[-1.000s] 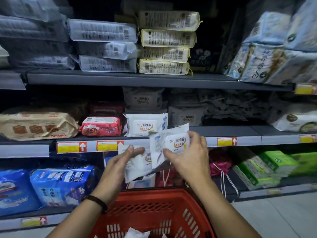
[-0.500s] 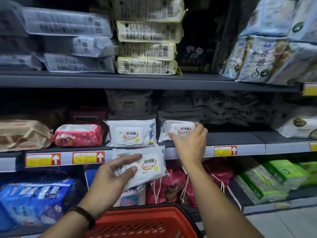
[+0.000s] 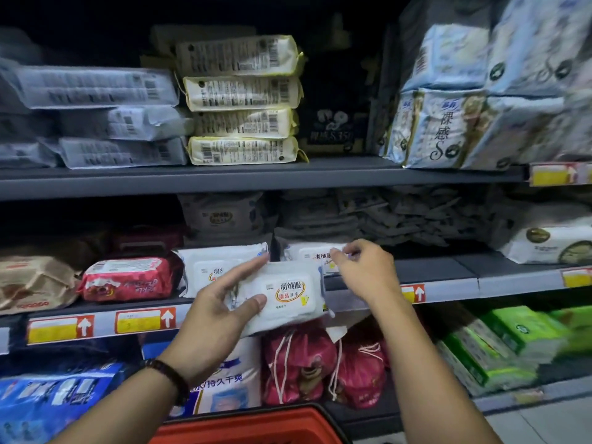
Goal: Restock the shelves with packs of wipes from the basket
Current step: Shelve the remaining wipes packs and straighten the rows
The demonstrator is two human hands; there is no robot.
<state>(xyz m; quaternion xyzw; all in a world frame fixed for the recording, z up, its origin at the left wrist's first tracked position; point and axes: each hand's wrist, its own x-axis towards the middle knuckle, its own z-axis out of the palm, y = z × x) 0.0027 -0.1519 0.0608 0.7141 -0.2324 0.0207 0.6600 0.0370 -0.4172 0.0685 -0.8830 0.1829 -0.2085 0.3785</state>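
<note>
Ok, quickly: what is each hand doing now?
Left hand: holds a white wipes pack.
Right hand: by the shelf pack; grip cannot be told.

Your left hand (image 3: pixel 211 312) and right hand (image 3: pixel 365 274) are bare. Your left forearm (image 3: pixel 121 408) and right forearm (image 3: pixel 426 363) are uncovered all the way back from the grip to the lower edge of the view. Just behind the left grip, at the wrist, you wear a dark bracelet (image 3: pixel 168 374). It is made of small rounded beads, a few with a reddish-brown glint, and sits as one snug band. Motion blur softens your right fingertips.
</note>
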